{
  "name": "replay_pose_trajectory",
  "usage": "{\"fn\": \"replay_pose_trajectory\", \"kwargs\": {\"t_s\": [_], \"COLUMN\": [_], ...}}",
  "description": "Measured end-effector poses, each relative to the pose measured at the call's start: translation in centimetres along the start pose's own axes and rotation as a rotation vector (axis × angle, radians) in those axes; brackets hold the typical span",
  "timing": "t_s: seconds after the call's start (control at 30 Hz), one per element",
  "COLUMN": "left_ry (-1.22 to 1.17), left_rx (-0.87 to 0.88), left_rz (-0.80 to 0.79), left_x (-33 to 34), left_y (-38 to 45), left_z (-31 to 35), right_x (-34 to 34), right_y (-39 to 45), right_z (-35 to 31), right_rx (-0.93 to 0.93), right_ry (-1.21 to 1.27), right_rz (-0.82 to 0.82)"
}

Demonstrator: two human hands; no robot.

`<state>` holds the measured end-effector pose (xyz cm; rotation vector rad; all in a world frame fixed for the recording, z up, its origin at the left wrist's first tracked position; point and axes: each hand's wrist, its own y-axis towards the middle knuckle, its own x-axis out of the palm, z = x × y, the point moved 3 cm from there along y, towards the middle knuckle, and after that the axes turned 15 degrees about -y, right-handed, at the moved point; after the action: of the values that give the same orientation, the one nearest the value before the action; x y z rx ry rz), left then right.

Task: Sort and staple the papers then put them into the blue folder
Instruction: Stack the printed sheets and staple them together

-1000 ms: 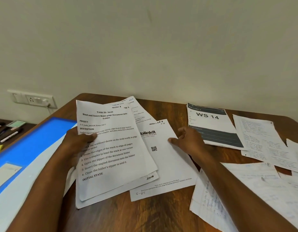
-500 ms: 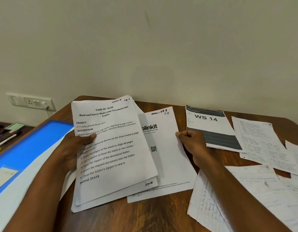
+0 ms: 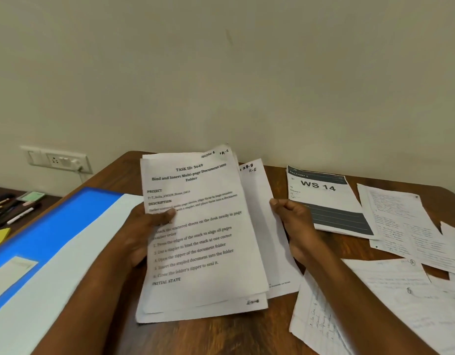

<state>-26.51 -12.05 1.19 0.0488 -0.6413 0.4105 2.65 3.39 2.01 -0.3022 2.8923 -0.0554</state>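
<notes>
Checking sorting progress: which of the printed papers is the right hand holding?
The sheet marked R-6, pinched at its right edge by the right hand, tucked behind the task-instruction stack; the WS 14 booklet lies untouched.

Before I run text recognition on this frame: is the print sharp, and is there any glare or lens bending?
Head view: headings on the top sheet read clearly, smaller lines are softly blurred; no glare, light is even; the wide lens bows the table edge; handwritten pages at right are too soft to read.
</notes>
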Motion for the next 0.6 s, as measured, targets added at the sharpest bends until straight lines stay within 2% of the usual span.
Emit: {"fn": "replay_pose_trajectory", "kwargs": {"t_s": [0.2,0.43,0.6], "left_ry": [0.052,0.131,0.184], "left_rx": [-0.018,-0.011,0.021], "left_rz": [-0.022,0.002,0.063], "left_x": [1.1,2.0,2.0], "left_y": [-0.3,-0.4,-0.4], "left_z": [-1.5,-2.4,-1.8], "right_x": [2.0,2.9,3.5], "right_y": [-1.6,-2.7,-2.4], "right_z": [-0.2,-0.5,-0.7], "right_rx": [-0.032,0.021,0.028], "right_ry": [0.102,0.195,0.142], "right_rz": [-0.050,-0.186,-0.219]}}
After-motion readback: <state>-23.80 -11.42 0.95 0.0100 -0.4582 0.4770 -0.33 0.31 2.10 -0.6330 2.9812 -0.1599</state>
